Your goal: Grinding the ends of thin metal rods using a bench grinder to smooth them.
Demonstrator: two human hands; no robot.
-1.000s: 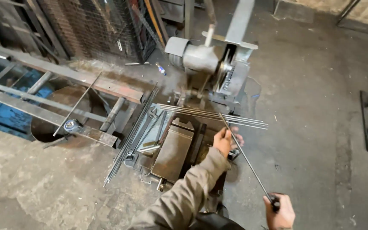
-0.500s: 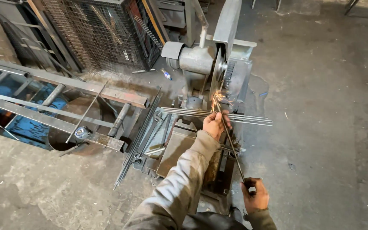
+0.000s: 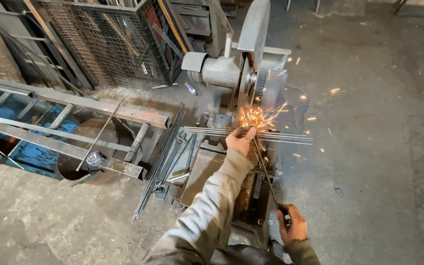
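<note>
Much grit on concrete floor (image 3: 379,162)

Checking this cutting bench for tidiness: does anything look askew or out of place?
Yes. A loose bundle of thin rods lies slanted off the bench edge onto the floor, beside a tape measure perched on the frame rail. Sparks fly near the bare left hand holding the rods under the blade.

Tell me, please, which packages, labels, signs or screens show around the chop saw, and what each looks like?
No packages, signs or screens show.
Tape measure: on the rusty steel frame left of the chop saw; small, rounded, dark case with a pale round label on its face.
Small bottle: lying on the floor behind the saw; label too small to tell.
</note>
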